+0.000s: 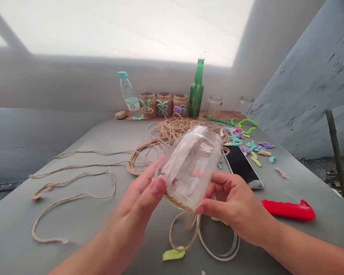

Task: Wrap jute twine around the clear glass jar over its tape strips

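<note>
Both my hands hold a clear glass jar [192, 164] tilted above the grey table [83, 214], its mouth pointing away from me. My left hand [140, 194] grips the jar's left side with the thumb on the glass. My right hand [232, 202] grips the base from the right, thumb pressing jute twine [177, 202] against the bottom rim. The twine runs round the jar's base, and a loose end loops down onto the table. A large tangle of the same twine [166, 133] lies behind the jar.
Behind stand a water bottle [129, 95], three twine-wrapped jars [164, 104], a green bottle [196, 89] and two bare jars [214, 105]. Coloured pipe-cleaner pieces [246, 141], a phone [242, 166], a red tool [288, 210] and a tape roll [218, 248] lie at the right.
</note>
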The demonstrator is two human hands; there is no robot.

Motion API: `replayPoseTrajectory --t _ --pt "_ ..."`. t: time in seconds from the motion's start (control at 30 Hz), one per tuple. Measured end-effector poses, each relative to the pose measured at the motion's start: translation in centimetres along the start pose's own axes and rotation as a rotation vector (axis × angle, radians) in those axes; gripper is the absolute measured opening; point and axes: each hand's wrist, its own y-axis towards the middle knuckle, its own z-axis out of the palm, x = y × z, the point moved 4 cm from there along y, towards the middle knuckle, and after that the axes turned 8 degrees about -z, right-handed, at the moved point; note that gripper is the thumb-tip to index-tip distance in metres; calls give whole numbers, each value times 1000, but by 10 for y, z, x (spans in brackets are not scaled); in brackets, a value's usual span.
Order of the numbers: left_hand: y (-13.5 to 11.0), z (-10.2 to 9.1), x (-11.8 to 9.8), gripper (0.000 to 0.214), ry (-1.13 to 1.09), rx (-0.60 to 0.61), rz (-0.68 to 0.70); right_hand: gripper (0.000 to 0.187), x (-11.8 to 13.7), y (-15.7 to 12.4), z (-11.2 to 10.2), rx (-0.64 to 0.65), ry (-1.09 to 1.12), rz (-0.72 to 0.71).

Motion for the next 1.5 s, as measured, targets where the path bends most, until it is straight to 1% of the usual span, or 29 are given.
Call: replayPoseTrajectory --t 0.07,0.13,0.27,0.43,0.5,0.57,0.67,0.73,0.83,0.9,1.03,1.17,1.27,1.33,1.43,1.5 --pt "-2 4 -8 43 117 -42 50 63 1 1 -4 -23 -27 2" --pt "-2 7 -12 44 159 -54 71 62 3 1 -7 -50 -47 -13" --pt "5 9 -8 40 83 -31 91 60 6 -1 -11 -105 -91 -58" --pt "6 13 -4 37 -42 -11 73 57 13 -4 -10 -109 -201 -118" --pt "2 15 -4 50 -84 7 54 59 14 -4 -11 -127 -228 -134" --pt "0 18 -3 64 -77 23 33 59 14 -4 -11 -138 -241 -133" --pt "0 21 2 67 35 38 20 57 12 -3 -10 -138 -253 -123" --pt "3 21 7 72 67 20 -11 57 12 -2 -9 -138 -263 -117" --pt "7 18 10 70 35 -56 -70 61 12 -2 -8 -127 -279 -119" --pt "7 16 9 70 35 -81 -81 63 13 -4 -7 -114 -282 -138" --pt "5 8 7 64 -12 -94 -86 65 16 -6 -8 -76 -251 -136" --pt "6 3 7 62 -109 -64 -84 55 18 -6 -10 -62 -143 -75" --pt "6 7 7 54 -170 -20 -66 50 20 -4 -8 -68 -53 -45" --pt "5 11 8 46 -203 -23 -50 49 20 -3 -6 -78 -14 -37" --pt "2 16 9 28 -252 -45 -16 53 18 -3 -5 -91 -6 -19" --pt "1 18 8 27 -278 -21 -11 54 16 -4 -6 -98 -35 -2"
